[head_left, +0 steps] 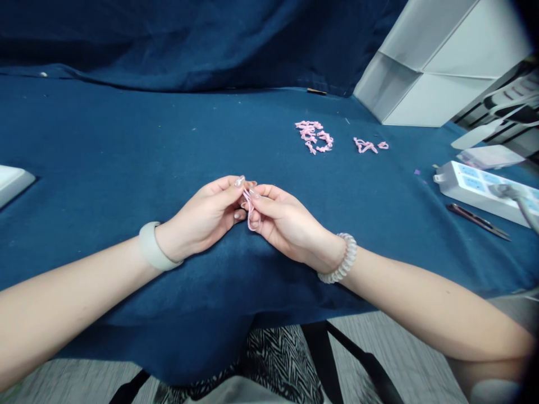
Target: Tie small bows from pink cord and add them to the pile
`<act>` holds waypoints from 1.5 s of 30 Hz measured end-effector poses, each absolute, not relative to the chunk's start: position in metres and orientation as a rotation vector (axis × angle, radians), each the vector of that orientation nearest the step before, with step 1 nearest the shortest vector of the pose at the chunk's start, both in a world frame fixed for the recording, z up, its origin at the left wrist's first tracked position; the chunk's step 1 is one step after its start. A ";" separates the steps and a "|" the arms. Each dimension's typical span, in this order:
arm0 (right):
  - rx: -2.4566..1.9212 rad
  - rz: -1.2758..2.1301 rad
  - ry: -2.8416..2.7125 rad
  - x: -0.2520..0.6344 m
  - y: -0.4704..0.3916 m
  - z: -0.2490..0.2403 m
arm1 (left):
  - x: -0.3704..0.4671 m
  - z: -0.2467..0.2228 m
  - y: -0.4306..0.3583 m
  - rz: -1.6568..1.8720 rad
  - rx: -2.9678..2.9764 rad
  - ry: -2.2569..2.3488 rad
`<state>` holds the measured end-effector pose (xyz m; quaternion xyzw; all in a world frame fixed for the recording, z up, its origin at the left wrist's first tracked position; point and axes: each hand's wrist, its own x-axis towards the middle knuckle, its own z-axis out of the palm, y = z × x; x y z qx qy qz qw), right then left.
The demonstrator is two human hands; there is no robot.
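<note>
A thin pink cord [251, 216] hangs in a small loop between my two hands, above the front part of the blue cloth. My left hand [214, 210] pinches the upper part of the cord between thumb and fingers. From the other side, my right hand [286, 219] grips the same cord, its thumb pressed on it close to the left fingertips. Both sets of fingertips nearly touch, and part of the cord is hidden behind them. Farther back lie a larger cluster of knotted pink cord pieces [309, 133] and a smaller group of pink pieces [365, 145].
At the right stand a white power strip [475, 182] with a plug in it, dark tweezers [479, 221] and a clear flat box [490, 156]. White storage boxes [421, 95] rise at the back right. A white object [14, 184] sits at the left edge.
</note>
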<state>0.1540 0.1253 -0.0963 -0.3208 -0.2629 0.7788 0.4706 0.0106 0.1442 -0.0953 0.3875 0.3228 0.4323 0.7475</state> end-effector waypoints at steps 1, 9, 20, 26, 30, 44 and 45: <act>-0.796 1.906 -0.637 0.154 0.125 -0.096 | 0.011 -0.095 0.144 0.953 0.833 0.699; -0.842 1.892 -0.614 0.158 0.122 -0.095 | 0.010 -0.093 0.143 1.015 0.743 0.711; -0.985 1.854 -0.689 0.169 0.123 -0.092 | 0.010 -0.095 0.143 1.082 0.780 0.683; -1.040 1.800 -0.750 0.170 0.125 -0.096 | 0.007 -0.094 0.143 1.148 0.831 0.752; -1.078 1.680 -1.002 0.173 0.126 -0.095 | 0.006 -0.096 0.143 1.116 0.850 0.732; -1.086 1.246 -1.602 0.184 0.128 -0.097 | 0.006 -0.090 0.143 1.089 0.856 0.818; -1.091 1.259 -1.594 0.184 0.128 -0.097 | 0.007 -0.089 0.143 1.088 0.845 0.822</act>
